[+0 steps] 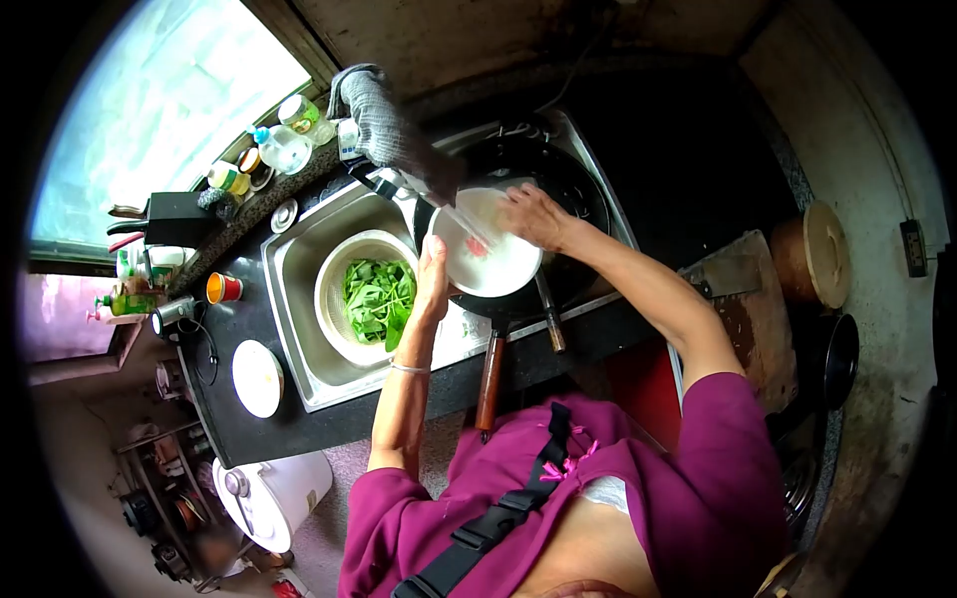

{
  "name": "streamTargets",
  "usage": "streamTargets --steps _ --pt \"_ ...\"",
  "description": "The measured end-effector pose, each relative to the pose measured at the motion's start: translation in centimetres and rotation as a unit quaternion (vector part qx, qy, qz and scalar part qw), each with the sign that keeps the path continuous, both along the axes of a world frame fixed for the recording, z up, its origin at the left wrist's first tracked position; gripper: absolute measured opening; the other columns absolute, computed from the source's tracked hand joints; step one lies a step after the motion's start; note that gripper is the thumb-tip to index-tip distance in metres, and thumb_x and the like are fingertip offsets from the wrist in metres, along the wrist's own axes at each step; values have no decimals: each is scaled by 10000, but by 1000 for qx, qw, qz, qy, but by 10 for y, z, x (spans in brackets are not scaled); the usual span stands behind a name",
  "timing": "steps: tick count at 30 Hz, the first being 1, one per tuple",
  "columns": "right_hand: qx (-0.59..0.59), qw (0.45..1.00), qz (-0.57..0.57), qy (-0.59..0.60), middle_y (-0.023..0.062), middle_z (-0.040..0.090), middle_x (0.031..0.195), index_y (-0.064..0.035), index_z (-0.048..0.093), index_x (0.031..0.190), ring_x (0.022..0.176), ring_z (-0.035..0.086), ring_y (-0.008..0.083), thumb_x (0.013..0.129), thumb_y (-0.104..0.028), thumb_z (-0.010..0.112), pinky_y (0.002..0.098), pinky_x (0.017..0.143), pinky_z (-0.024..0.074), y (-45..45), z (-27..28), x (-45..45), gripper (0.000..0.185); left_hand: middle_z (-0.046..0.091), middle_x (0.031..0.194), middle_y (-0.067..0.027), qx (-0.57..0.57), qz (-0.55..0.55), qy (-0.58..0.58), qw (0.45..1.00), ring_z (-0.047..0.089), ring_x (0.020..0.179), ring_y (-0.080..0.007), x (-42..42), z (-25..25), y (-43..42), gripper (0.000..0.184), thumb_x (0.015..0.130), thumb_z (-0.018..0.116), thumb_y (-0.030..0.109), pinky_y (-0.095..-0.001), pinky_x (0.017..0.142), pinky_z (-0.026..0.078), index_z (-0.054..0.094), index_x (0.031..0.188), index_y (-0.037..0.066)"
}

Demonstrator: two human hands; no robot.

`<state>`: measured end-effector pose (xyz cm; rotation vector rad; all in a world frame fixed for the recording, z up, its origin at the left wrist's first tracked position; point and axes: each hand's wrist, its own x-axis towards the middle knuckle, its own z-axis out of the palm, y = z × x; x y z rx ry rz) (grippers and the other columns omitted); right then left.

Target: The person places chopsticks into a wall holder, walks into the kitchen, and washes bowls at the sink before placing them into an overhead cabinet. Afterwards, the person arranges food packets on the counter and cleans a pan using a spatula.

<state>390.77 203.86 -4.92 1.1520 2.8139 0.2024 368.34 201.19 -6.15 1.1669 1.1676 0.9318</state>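
A white bowl (pixel 498 267) with a reddish patch inside is held under the faucet, over the dark pans at the sink's right side. My left hand (pixel 435 271) grips its left rim. At the bowl's upper right rim my right hand (pixel 535 215) has its fingers bent at the inside edge; whether they hold anything is hidden. Water runs from the cloth-wrapped faucet (pixel 399 135) into the bowl. Left of it, a white colander (pixel 329 304) of green leaves (pixel 379 299) stands in the steel sink (pixel 296 261).
A white plate (pixel 257 379) and an orange cup (pixel 223 288) stand on the dark counter left of the sink. Bottles (pixel 284 149) line the window ledge. Pan handles (pixel 490 384) jut toward my body. At right are a cleaver (pixel 723 276) and cutting board (pixel 748 324).
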Motion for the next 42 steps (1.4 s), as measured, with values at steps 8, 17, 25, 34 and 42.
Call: streamTargets --steps 8,17,25,34,42 --pt "-62 936 64 342 104 537 844 -78 575 846 844 547 256 737 -108 526 358 715 476 -14 23 -59 124 487 1178 -120 -198 -56 -141 969 521 1025 -233 9 34 -11 614 885 324 527 -385 799 484 340 1284 61" --pt "288 930 47 222 75 565 977 -118 582 817 941 541 257 687 -120 566 409 783 436 -12 -8 -8 131 441 1217 -125 -146 -61 -59 986 463 1081 -218 4 46 -5 596 891 364 476 -359 864 424 317 1299 45" --pt "-45 870 -130 472 107 559 768 -38 545 818 751 545 277 661 -1 563 364 690 441 4 37 9 162 489 1110 -264 164 -47 300 938 481 1004 -415 15 53 12 474 895 397 345 -438 825 395 339 1252 39" --pt "234 904 109 340 38 533 853 -105 566 781 857 532 200 705 -141 512 309 746 453 25 25 -24 100 511 1097 -272 135 -54 337 930 488 1023 -417 19 73 0 478 901 377 358 -429 850 396 363 1248 29" --pt "305 912 -54 271 67 509 1036 -119 574 801 989 486 266 752 -159 550 431 870 392 -29 -62 -20 68 498 1175 -191 182 5 171 968 475 1094 -300 11 37 3 490 901 392 362 -346 924 357 373 1272 43"
